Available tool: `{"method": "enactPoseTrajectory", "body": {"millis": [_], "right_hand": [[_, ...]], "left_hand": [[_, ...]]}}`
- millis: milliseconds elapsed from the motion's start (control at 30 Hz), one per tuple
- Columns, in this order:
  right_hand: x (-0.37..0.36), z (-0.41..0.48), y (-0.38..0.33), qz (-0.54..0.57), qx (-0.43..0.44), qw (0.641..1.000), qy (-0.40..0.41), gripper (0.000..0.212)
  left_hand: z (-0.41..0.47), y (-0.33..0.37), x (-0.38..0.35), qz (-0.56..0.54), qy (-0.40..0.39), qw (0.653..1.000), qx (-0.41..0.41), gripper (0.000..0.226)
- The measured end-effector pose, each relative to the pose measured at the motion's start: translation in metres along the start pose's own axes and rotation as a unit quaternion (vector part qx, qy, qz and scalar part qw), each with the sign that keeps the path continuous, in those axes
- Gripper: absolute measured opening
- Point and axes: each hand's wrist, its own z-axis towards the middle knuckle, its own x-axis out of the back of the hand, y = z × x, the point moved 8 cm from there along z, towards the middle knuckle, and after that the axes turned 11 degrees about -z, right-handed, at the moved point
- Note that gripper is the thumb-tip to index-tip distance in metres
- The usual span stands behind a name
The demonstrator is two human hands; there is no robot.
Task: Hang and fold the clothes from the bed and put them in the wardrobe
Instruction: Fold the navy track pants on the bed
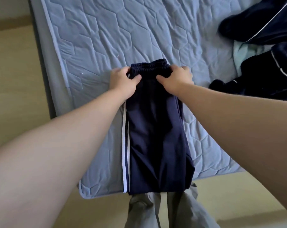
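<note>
We log navy trousers [156, 129] folded lengthwise on the bed [90, 38], white stripes [125, 153] along their 9 o'clock edge, gathered waistband [149, 67] at 12 o'clock, left grip [123, 83] and right grip [175, 79] both pinching it

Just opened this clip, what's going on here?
A person stands at a blue quilted mattress, folding navy track pants with white side stripes. The pants lie flat with the legs stacked lengthwise, reaching the mattress's near edge. The left hand and right hand each pinch one end of the elastic waistband. More dark clothes lie heaped at the far right, not yet folded.
</note>
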Motion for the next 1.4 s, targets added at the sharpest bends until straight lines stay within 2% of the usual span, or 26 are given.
{"method": "enactPoseTrajectory", "body": {"millis": [67,133,233,333,433,533,600,733,833,867,933,1033,1133,1233,1333,1400], "right_hand": [[-0.006,0.010,0.007,0.031,-0.015,0.999,-0.012,0.067],[-0.014,0.013,0.010,0.107,0.000,0.994,-0.036,0.060],[-0.013,0.008,0.018,0.167,0.005,0.985,-0.044,0.041],[0.000,0.004,0.032,0.204,-0.023,0.979,-0.015,0.019],[0.010,0.001,0.044,0.219,-0.043,0.975,0.014,0.020],[0.007,0.008,0.044,0.225,-0.049,0.973,-0.012,0.015],[0.003,0.016,0.040,0.199,-0.045,0.978,-0.032,0.016],[0.002,0.037,0.033,0.041,-0.012,0.999,-0.022,0.067],[0.004,0.049,0.025,-0.014,0.021,0.997,-0.067,0.087],[0.004,0.052,0.023,-0.015,0.029,0.995,-0.092,0.088],[0.009,0.058,0.015,-0.019,0.050,0.991,-0.125,0.080],[0.015,0.063,-0.005,-0.115,0.099,0.974,-0.166,0.066],[0.019,0.065,-0.027,-0.223,0.146,0.945,-0.188,0.073],[0.014,0.062,-0.046,-0.277,0.191,0.917,-0.213,0.082],[0.010,0.057,-0.055,-0.306,0.213,0.893,-0.253,0.083],[0.012,0.059,-0.055,-0.308,0.208,0.889,-0.266,0.078]], "left_hand": [[0.011,0.001,-0.006,0.025,-0.007,1.000,-0.009,0.044],[0.015,0.003,-0.009,0.043,-0.005,0.999,-0.015,0.043],[0.009,0.010,-0.011,0.071,0.015,0.997,-0.041,0.041],[0.003,0.018,-0.022,0.015,-0.011,0.998,-0.053,0.034],[0.003,0.027,-0.030,-0.034,-0.035,0.997,-0.062,0.034],[0.011,0.027,-0.035,-0.013,-0.049,0.997,-0.054,0.037],[0.020,0.022,-0.038,0.008,-0.049,0.998,-0.037,0.037],[0.038,0.025,-0.040,0.115,-0.035,0.992,-0.033,0.045],[0.047,0.032,-0.045,0.160,-0.077,0.984,0.004,0.064],[0.048,0.035,-0.047,0.184,-0.096,0.978,0.014,0.066],[0.051,0.044,-0.052,0.224,-0.140,0.964,0.020,0.058],[0.057,0.052,-0.056,0.228,-0.197,0.953,0.035,0.053],[0.061,0.056,-0.057,0.239,-0.234,0.942,0.042,0.051],[0.059,0.065,-0.062,0.243,-0.266,0.933,0.019,0.050],[0.060,0.072,-0.056,0.227,-0.263,0.938,-0.009,0.053],[0.061,0.069,-0.046,0.208,-0.225,0.952,-0.006,0.047]]}}
